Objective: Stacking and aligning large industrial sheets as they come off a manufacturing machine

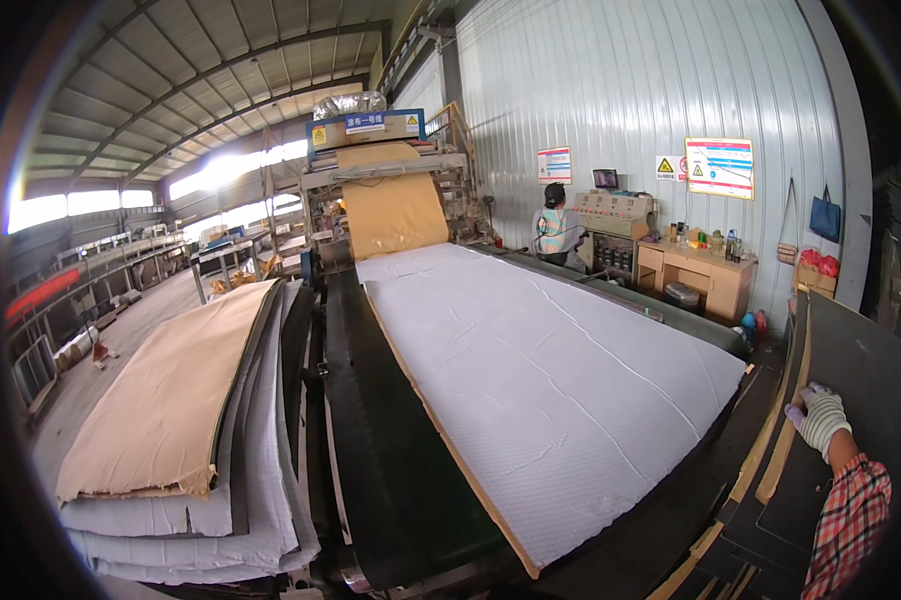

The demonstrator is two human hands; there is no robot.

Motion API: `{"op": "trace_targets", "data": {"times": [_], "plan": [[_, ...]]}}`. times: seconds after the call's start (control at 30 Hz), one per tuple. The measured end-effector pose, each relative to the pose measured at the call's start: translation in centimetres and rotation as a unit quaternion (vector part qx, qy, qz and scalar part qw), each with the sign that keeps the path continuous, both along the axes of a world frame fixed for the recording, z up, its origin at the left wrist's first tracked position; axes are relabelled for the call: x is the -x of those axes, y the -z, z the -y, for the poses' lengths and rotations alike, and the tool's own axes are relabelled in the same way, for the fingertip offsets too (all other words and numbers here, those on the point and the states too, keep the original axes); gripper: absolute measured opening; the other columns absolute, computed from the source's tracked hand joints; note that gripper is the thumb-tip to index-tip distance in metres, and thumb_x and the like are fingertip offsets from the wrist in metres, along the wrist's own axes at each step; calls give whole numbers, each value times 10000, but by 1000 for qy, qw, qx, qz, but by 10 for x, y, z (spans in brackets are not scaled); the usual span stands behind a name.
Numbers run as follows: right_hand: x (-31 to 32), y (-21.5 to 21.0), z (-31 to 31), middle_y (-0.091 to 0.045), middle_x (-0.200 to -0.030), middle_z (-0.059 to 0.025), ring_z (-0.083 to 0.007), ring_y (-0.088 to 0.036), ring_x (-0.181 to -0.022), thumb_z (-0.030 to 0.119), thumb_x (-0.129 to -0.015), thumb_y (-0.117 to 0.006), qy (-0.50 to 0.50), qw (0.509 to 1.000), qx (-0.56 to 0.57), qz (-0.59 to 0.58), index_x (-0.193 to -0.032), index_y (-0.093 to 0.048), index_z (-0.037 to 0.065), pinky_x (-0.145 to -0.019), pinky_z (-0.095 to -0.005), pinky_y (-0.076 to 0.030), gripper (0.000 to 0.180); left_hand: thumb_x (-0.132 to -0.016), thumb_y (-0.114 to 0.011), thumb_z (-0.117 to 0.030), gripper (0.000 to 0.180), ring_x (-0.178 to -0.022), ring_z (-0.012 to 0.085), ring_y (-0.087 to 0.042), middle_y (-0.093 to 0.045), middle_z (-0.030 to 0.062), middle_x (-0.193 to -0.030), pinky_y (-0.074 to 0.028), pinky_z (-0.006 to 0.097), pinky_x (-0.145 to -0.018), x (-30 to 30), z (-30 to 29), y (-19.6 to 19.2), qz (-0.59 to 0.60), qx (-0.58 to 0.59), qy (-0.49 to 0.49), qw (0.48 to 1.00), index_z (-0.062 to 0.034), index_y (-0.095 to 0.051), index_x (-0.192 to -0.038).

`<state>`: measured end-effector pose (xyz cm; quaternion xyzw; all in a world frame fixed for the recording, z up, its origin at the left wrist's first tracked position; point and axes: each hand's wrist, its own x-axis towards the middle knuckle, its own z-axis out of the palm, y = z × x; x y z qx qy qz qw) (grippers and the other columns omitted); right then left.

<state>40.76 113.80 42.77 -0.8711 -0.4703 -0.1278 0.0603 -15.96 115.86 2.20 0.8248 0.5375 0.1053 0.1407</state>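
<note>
My right hand [822, 418], in a striped white knit glove with pale purple fingertips, is at the edge of a dark grey sheet [870, 345] at the far right. Its fingers bend over the tan-lined edge and grip it. That sheet lies on a stack of similar dark sheets with tan edge strips [732, 490]. My left hand is out of view. In front, a wide white quilted-looking sheet [540, 370] with long creases lies on a dark conveyor belt [385, 430], a tan layer showing along its left edge.
A roller machine [365, 165] stands at the conveyor's far end, tan web [395, 215] hanging from it. Stacked tan and white sheets [170, 390] lie at left. A person [557, 228] sits near a control console [615, 215]. A wooden desk [695, 270] stands by the right wall.
</note>
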Motion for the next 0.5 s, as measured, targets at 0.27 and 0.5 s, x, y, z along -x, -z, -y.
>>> {"op": "trace_targets", "data": {"times": [0.27,0.5], "plan": [[1,0,-1,-455,-1275,-219,-336,-418,-1197,398,-833,-509,3,1000,5,-3,-1198,-512,13,-1020,-381,-301,531,-778,-470,-373,356,-1094,314,-465,-556,107,-1146,-364,447,-908,-1,0,1,-6,-10,-6,1000,-138,-638,-984],[1,0,4,-459,-1268,-222,-337,-419,-1196,397,-832,-510,2,1000,-2,-2,-1193,-514,10,-1021,-383,-301,529,-785,-460,-365,351,-1074,315,-481,-563,116,-1129,-382,442,-890,-3,-1,-6,-6,-19,2,1000,-131,-641,-974]]}}
